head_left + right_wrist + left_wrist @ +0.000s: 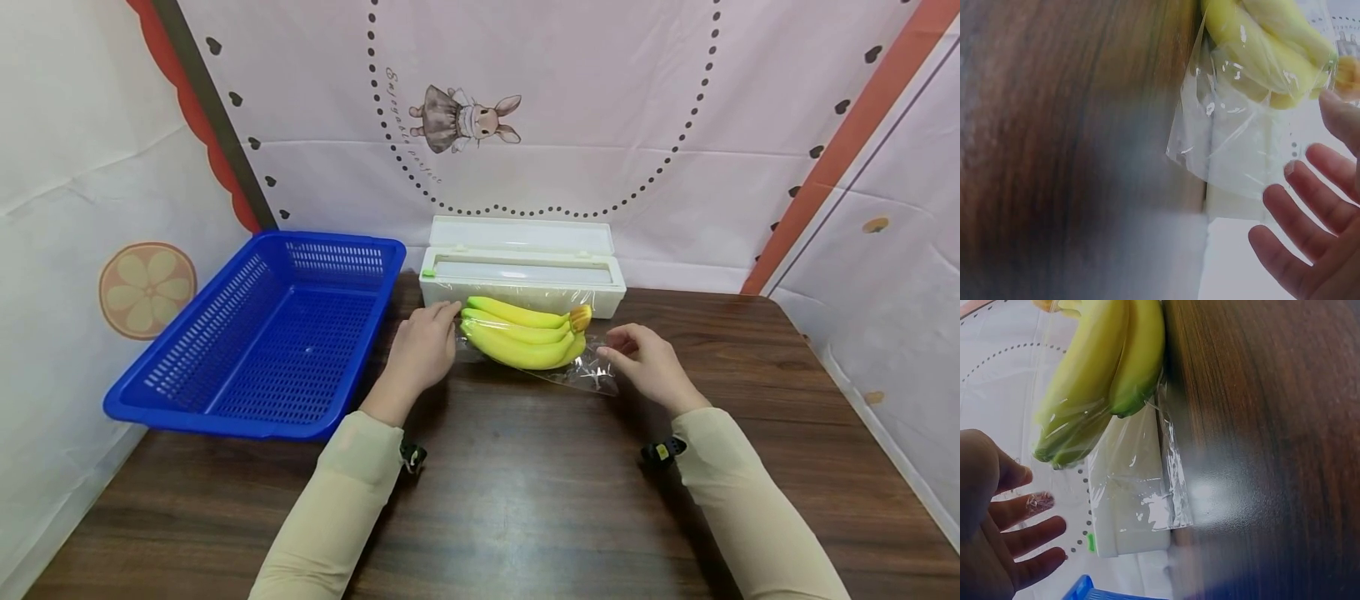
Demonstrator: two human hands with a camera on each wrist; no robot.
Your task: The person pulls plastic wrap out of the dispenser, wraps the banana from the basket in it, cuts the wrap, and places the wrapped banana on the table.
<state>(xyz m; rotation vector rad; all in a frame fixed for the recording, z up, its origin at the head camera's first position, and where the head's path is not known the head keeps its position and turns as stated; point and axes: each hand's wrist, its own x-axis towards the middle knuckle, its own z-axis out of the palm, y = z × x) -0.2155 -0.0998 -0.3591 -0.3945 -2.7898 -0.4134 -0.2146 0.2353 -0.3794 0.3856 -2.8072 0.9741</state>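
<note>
A bunch of yellow bananas point(521, 343) with green tips lies on clear plastic film point(592, 367), which also appears to cover part of it. My left hand point(429, 348) is beside the tips with its fingers apart; in the left wrist view, a bit of film clings to one fingertip point(1040, 501). On the stem side, my right hand point(647, 367) hovers by the film's edge. Its fingers point(1300, 219) are spread and loosely bent in the right wrist view, with nothing gripped. Behind the bananas stands a white film dispenser box point(525, 283) with its lid raised.
A blue plastic basket point(360, 358) sits on the left of the dark wooden table point(525, 500). Printed cloth walls point(600, 108) enclose the table at the back and sides. A small green piece point(428, 273) is on the dispenser's left end.
</note>
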